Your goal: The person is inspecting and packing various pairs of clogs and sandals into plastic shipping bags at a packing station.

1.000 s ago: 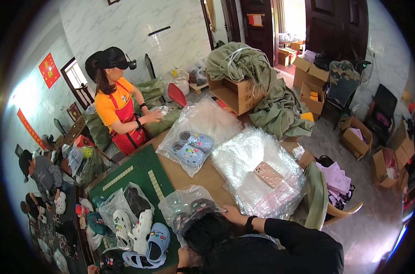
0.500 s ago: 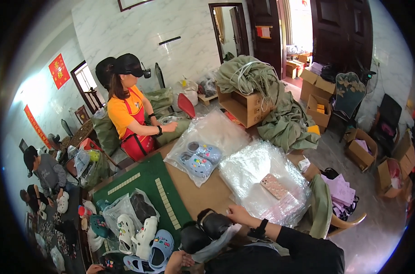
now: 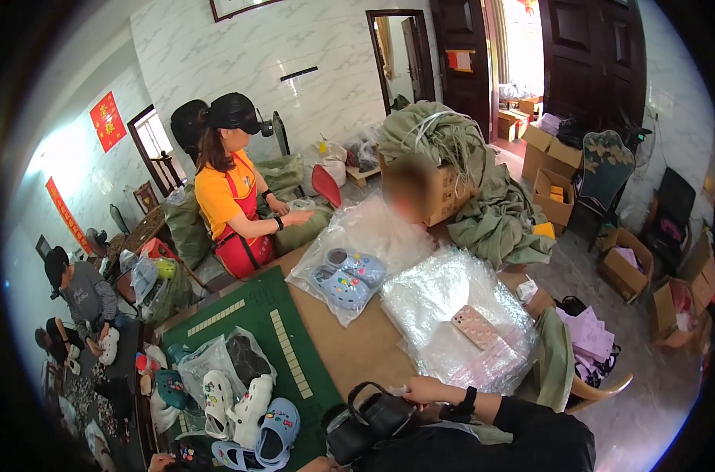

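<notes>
Pale marble walls [image 3: 326, 47] ring a cluttered room, with open cardboard boxes [image 3: 552, 189] on the floor at the right and a heap of green sacking [image 3: 495, 224] beyond the brown counter [image 3: 357, 346]. In the head view, the only one, what look like black clogs [image 3: 385, 417] sit at the near edge, partly over a green mat [image 3: 255, 291], between the person's two hands. The right hand [image 3: 428, 389] reaches in from the side, its grip closed, as it seems, on a scrap of pale plastic film [image 3: 397, 390] beside them, likely to keep the film in check. The left hand [image 3: 319, 466] barely enters at the lower rim — whether its grip is apart or together I cannot tell. White clogs [image 3: 252, 409] and blue clogs [image 3: 277, 433] crowd together on the mat, within easy reach; another person's hand [image 3: 162, 462] shows beyond them. A bagged blue pair [image 3: 348, 279] lies flat further off, probably to leave the near edge free. Beside it, a phone [image 3: 474, 327] rests on a stack of clear bags [image 3: 444, 307] — perhaps as a weight against slipping. A co-worker [image 3: 239, 212] in a red apron stands across the counter.
</notes>
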